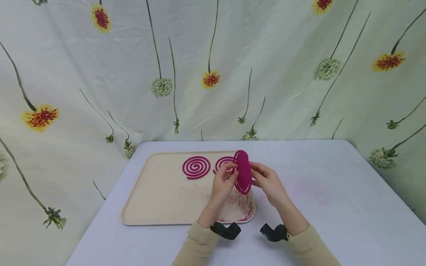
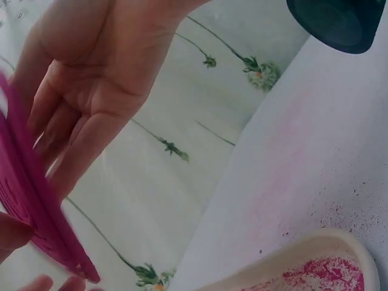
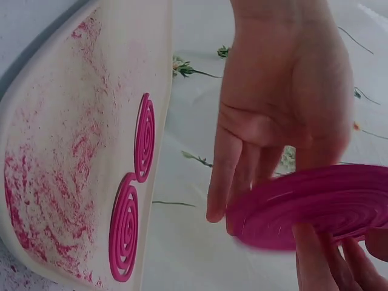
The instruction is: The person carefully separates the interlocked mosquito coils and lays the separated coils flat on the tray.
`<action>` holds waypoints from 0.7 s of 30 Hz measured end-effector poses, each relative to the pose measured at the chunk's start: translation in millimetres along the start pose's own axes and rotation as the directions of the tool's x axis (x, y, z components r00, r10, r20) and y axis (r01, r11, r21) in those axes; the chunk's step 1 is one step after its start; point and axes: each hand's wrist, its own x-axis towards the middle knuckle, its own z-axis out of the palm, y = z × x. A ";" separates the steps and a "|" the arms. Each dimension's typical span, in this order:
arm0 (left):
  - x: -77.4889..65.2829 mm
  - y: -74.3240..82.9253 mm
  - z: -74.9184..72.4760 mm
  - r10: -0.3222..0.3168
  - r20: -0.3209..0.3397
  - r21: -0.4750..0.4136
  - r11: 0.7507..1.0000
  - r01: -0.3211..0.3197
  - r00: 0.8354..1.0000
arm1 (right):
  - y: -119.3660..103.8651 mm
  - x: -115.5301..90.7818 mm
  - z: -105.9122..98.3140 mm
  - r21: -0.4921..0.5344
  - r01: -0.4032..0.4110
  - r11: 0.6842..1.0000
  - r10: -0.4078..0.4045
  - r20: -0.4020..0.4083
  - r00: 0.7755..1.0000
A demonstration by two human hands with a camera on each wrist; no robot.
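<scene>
Upright above the right end of the tray, a magenta stack of mosquito coils (image 1: 244,171) is held between both hands, its narrow side toward the head view. My left hand (image 1: 221,187) grips the stack's left side, with the thumb against it. On the right side, my right hand (image 1: 272,186) holds it with its fingertips. The right wrist view shows tightly wound spiral rings on the stack (image 3: 315,209). Behind the hands, one loose coil (image 1: 196,167) lies flat on the tray (image 1: 149,195). A second coil (image 1: 221,161) beside it is partly covered by my left hand.
Magenta crumbs and dust (image 1: 237,207) smear the tray's near right corner, and specks (image 2: 339,209) dot the white table (image 1: 316,207) beside it. Black wrist cameras sit on both wrists. A flower-print cloth (image 1: 283,55) hangs behind the table.
</scene>
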 end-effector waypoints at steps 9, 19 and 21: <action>-7.4 16.2 2.9 0.048 0.000 -0.028 0.998 -0.048 0.999 | 6.8 -1.1 9.7 0.023 0.054 0.998 -0.051 -0.121 0.991; -9.4 21.1 2.1 0.009 -0.027 -0.142 0.990 -0.013 1.000 | 11.3 1.3 5.7 0.090 0.089 0.992 -0.082 -0.085 0.993; -8.9 17.2 3.3 0.024 -0.015 -0.165 0.986 -0.026 1.000 | 12.0 1.5 5.2 0.080 0.101 0.992 -0.095 -0.084 0.992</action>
